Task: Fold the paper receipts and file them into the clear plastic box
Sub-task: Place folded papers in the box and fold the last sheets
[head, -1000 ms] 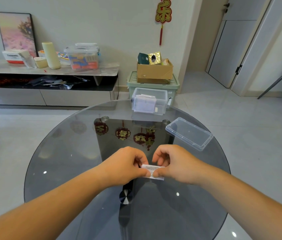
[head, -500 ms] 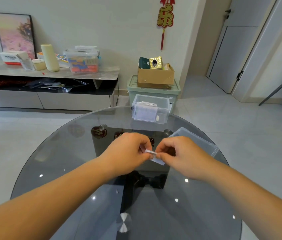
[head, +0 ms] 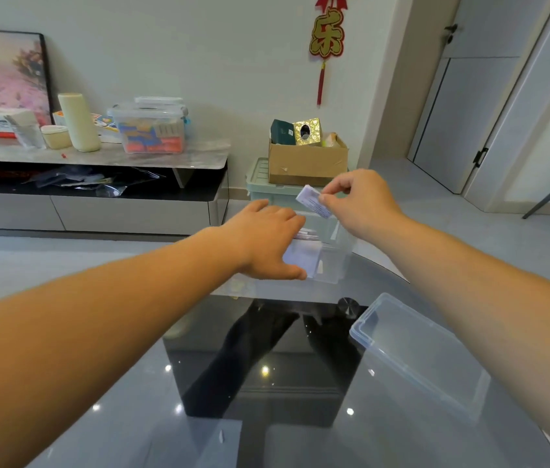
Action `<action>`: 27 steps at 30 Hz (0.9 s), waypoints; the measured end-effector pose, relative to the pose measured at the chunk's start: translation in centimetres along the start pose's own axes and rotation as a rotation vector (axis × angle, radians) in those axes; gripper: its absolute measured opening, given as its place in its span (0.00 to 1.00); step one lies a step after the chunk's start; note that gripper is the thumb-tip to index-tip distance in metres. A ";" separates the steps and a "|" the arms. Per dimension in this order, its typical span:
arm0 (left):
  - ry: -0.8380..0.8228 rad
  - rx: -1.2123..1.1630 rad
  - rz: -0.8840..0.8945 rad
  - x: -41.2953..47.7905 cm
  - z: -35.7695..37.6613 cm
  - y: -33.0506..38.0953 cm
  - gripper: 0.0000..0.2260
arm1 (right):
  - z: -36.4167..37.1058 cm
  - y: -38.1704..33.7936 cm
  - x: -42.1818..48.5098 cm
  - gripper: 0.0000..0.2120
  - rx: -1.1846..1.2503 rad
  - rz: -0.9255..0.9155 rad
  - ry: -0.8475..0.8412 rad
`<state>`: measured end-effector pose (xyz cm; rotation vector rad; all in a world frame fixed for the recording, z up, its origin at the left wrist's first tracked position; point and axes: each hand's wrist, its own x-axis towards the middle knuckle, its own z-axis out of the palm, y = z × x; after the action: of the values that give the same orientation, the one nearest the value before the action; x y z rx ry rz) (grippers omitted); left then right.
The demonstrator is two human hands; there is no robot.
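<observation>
Pinched in right hand [head: 361,204] — folded receipt [head: 312,204], featherlight, floppy (hold near crease); left hand [head: 266,241] flat on clear plastic box [head: 332,265].

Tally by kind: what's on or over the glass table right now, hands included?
box: 1
lid: 1
folded receipt: 1, pinched by right hand
hands: 2; left hand rests on the box
filed receipts inside the box: count unclear, left out
Total: 5
</observation>
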<state>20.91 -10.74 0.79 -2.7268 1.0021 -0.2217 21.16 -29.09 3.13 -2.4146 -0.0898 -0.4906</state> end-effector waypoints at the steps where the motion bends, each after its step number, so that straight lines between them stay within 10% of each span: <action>1: -0.045 0.019 0.022 0.6 0.2 -0.3 0.40 | 0.7 0.2 0.6 0.06 -0.007 -0.003 -0.013; 27: -0.085 -0.094 0.040 2.4 1.5 -0.4 0.31 | 4.3 2.4 1.8 0.08 -0.064 -0.024 -0.125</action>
<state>23.33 -11.81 -0.45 -2.7706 1.0672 -0.0525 24.68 -28.36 -0.69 -2.5083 -0.1601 -0.3584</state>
